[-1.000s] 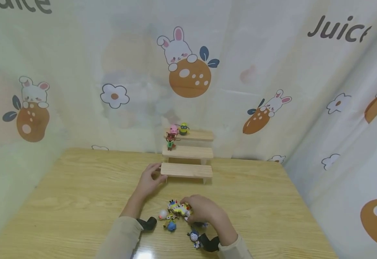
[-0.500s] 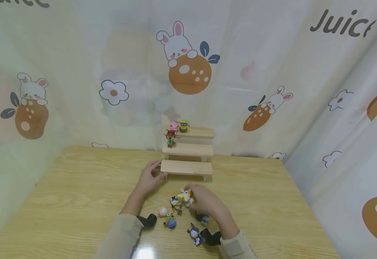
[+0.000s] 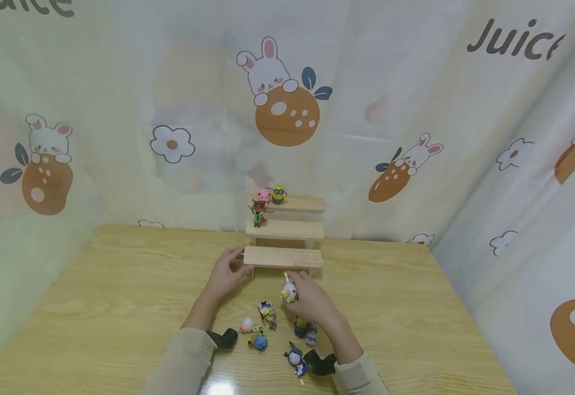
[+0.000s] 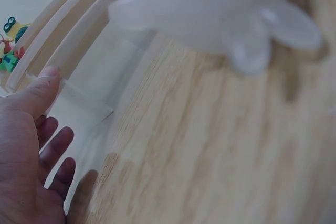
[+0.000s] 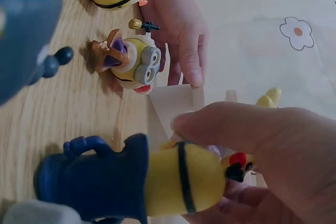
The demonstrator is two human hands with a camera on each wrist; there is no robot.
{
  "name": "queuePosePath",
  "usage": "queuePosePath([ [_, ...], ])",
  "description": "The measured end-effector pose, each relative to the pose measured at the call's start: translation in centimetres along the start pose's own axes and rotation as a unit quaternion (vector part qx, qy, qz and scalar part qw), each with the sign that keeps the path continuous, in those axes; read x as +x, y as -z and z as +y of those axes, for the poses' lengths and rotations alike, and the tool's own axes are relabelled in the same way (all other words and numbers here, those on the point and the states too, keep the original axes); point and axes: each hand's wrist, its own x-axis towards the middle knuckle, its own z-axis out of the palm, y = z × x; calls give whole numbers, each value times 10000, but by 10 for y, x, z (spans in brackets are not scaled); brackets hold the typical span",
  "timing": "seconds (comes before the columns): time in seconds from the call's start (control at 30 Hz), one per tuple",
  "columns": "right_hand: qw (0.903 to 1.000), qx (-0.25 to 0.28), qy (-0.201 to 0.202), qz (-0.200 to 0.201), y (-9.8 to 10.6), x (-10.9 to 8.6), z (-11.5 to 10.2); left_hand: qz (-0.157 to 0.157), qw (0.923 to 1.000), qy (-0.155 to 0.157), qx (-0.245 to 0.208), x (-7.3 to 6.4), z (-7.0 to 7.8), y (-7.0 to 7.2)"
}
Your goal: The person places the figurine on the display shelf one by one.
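Observation:
My right hand (image 3: 313, 299) pinches a small white-and-yellow figurine (image 3: 289, 289) with red cheeks between thumb and fingers, just in front of the stand's lowest step. Its yellow ears and red cheek show in the right wrist view, the rest largely hidden by the hand and a nearer toy. My left hand (image 3: 225, 280) holds the left end of the wooden three-step display stand (image 3: 283, 257), thumb at the front corner of the lowest step. Below the right hand lies a Minion figurine in dark blue (image 5: 178, 177), with a grey-blue figurine (image 3: 311, 336) beside it.
On the top step stand a pink pig figurine (image 3: 263, 195) and a yellow-green Minion (image 3: 278, 195); a fox figurine (image 3: 258, 214) stands on the middle step. Several figurines lie between the forearms, among them a white one (image 3: 246, 325) and a black-hooded one (image 3: 294, 356). A printed curtain (image 3: 208, 181) hangs behind.
My right hand has lifted the white-and-yellow figurine out of the pile and carried it forward, towards the stand, tilting it more upright. The left hand stays at the stand's end.

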Motion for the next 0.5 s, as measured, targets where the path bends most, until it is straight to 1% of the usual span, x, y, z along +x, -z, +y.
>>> queuePosePath([
  [0.17, 9980, 540, -281, 164, -3, 2, 6, -30, 10000, 0, -16, -1, -1, -1],
  [0.27, 9965, 666, -456, 221, -4, 2, 9, -64, 9999, 55, -74, -1, -1, -1],
  [0.37, 9954, 708, -613, 192, -7, 2, 12, -74, 9999, 88, -76, 0, -2, -2],
  [0.5, 9919, 955, -831, 65, -11, 1, 12, -11, 9999, 115, -11, -1, -1, -1],
])
